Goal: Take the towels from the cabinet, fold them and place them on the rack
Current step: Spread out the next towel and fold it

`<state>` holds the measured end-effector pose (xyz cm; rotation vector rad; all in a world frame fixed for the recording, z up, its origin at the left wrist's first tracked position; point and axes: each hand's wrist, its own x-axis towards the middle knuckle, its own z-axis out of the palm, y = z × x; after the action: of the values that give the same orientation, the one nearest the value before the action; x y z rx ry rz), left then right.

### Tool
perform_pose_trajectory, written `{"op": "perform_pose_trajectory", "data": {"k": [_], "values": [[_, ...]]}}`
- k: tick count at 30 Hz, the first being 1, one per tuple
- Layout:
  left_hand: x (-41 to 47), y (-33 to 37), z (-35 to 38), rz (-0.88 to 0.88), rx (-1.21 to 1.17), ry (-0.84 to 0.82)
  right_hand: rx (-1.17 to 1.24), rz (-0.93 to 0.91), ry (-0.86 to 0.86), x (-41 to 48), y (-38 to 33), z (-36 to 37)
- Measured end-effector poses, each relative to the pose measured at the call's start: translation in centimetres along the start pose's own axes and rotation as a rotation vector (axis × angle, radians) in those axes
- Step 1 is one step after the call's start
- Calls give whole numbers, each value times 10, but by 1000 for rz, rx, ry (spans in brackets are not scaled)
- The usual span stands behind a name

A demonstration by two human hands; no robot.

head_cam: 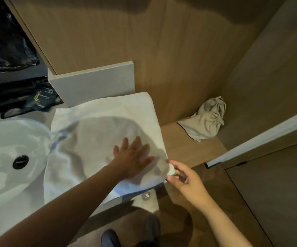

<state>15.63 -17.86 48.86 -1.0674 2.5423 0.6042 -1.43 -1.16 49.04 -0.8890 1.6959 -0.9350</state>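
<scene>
Both forearms stretch out from the bottom of the view. The left hand lies flat, fingers straight and spread, pressing on the near right part of a white towel. The right hand is just beside it at the towel's near right corner. Its thumb and fingers curl round that corner and appear to pinch it, though the blur makes the grip hard to read. The two hands are close together but do not touch.

The towel is spread over the desk, right of the white basin with its dark drain. Its left edge is rumpled and reaches the basin rim, and its near edge hangs slightly over the front of the desk. Layered edges by the near corner suggest at least one fold has been made, but I cannot tell how many.

As I judge it, the task is in its middle part: one towel is out and being folded, with one hand holding it down while the other takes a corner for the next fold. Finishing the fold and carrying it to the rack are not yet done. No rack shows, no folded towel is seen put away, and how many towels remain cannot be told.

Behind the towel stands a pale splashback block against a wooden wall. Dark packets lie at the back left of the desk. To the right, on a lower wooden ledge, lie beige drawstring bags, well apart from the towel.
</scene>
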Motion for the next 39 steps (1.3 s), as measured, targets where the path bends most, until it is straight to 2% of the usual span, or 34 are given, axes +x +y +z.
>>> {"op": "perform_pose_trajectory", "data": {"k": [7,9,12,13,14,17,18,20,22,24,26,29,32,35,37,39], "values": [[1,2,-9,-6,29,-41,-318,-150,77,3,-6,-5],[-1,3,-14,20,87,-61,-370,-229,171,-1,-6,-1],[1,3,-16,145,242,-63,-331,-311,334,-14,-7,0],[3,3,-16,137,238,-61,-317,-315,363,-18,-7,-3],[6,2,-16,113,208,-67,-306,-296,378,-23,-5,-6],[13,0,-20,-120,-186,-114,-258,-219,368,-41,1,-12],[14,-1,-19,-120,-224,-109,-259,-200,352,-46,3,-12],[11,-3,-14,-57,-153,-82,-298,-138,292,-52,7,-7],[3,-5,-10,-32,-155,-7,-374,-82,243,-52,10,-2],[-10,-9,-7,-7,-274,151,-462,-57,230,-51,8,2],[-33,-14,-6,42,-380,324,-529,-72,239,-50,2,4],[-78,-29,0,37,-402,512,-565,-129,236,-46,-11,14],[-126,-52,12,-100,-391,668,-555,-222,181,-35,-29,35],[-178,-78,35,-376,-524,755,-562,-295,60,-21,-46,65],[-203,-91,53,-545,-597,713,-625,-325,-39,-12,-55,88],[-220,-99,68,-634,-646,631,-724,-349,-107,-4,-60,114]]}}
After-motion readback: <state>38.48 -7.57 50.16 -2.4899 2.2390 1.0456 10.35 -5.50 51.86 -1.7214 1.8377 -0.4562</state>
